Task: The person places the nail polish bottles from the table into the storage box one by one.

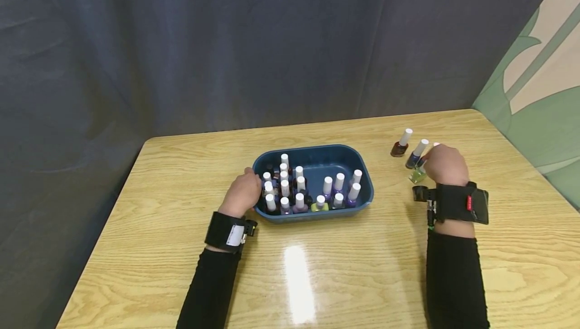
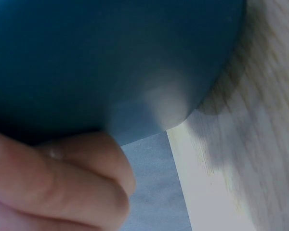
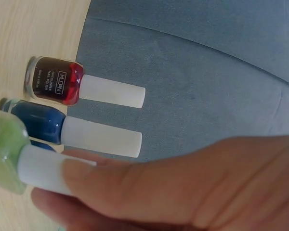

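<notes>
My right hand (image 1: 447,165) pinches the white cap of a light green nail polish bottle (image 3: 5,154) between thumb and fingers, at the table's right side. Beside it stand a blue nail polish bottle (image 3: 41,120) and a dark red one (image 3: 55,81), both white-capped. Another blue bottle (image 3: 42,145) is mostly hidden behind the green one. My left hand (image 1: 242,193) grips the left end of a dark blue oval bin (image 1: 317,217), its curled fingers (image 2: 82,187) against the wall in the left wrist view. Several white-capped nail polish bottles (image 1: 300,204) stand inside, along the left and front.
The bin's back right floor (image 1: 319,170) is bare. All this rests on a light wooden table (image 1: 181,183). A dark grey curtain (image 1: 272,52) hangs behind it, and a green and beige leaf-patterned surface (image 1: 548,97) borders the right side.
</notes>
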Available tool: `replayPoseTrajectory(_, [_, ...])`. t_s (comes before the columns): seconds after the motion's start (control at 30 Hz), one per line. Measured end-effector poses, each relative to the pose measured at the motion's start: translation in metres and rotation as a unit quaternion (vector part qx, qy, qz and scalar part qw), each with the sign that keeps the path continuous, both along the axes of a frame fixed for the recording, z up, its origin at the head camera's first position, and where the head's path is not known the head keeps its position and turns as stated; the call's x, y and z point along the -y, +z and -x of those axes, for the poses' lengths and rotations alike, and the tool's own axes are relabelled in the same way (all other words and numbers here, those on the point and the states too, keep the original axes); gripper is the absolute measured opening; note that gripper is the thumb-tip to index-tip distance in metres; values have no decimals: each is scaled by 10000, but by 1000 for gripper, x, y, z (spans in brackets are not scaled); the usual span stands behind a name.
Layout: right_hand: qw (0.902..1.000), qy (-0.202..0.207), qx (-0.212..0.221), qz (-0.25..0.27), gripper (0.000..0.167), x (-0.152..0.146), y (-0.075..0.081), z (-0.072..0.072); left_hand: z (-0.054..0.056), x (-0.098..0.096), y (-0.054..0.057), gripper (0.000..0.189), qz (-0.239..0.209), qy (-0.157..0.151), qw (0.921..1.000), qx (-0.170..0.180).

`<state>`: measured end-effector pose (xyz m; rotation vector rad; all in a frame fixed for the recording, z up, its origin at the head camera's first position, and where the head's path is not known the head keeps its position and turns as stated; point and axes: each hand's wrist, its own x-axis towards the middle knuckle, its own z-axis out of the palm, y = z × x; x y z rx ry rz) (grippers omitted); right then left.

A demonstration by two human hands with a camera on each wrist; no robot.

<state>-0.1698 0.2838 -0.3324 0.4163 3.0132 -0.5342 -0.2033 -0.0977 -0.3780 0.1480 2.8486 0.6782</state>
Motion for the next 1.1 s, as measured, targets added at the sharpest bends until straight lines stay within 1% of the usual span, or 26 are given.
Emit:
replayPoseTrajectory(0.1, [10000,36,-32,-14,27,0,0,0,0,0,0,35,40,11,10000,-20])
replayPoseTrajectory(0.3, [9999,24,-153,2,25,-3,1,-1,-1,1,0,35,-61,54,10000,47])
replayPoseTrajectory(0.43, [9997,29,-233,31,24,-3,3,-2,-1,1,0,35,-33,16,10000,5])
replayPoseTrajectory(0.57, [9981,237,-568,17,23,1,8,-6,-2,0,1,36,16,-23,10000,33])
replayPoseTrajectory(0.67, [9948,440,-914,33,22,10,16,-9,-2,0,2,36,54,-31,10000,43])
replayPoseTrajectory(0.83, [9892,721,-1267,133,22,26,29,-12,-1,0,2,35,94,-39,9999,-33])
replayPoseTrajectory(0.93, [9855,833,-1470,130,22,34,33,-13,0,0,1,35,103,-51,9999,-49])
replayPoseTrajectory(1.1, [9812,854,-1711,245,21,46,35,-12,0,0,0,35,114,-61,9999,-62])
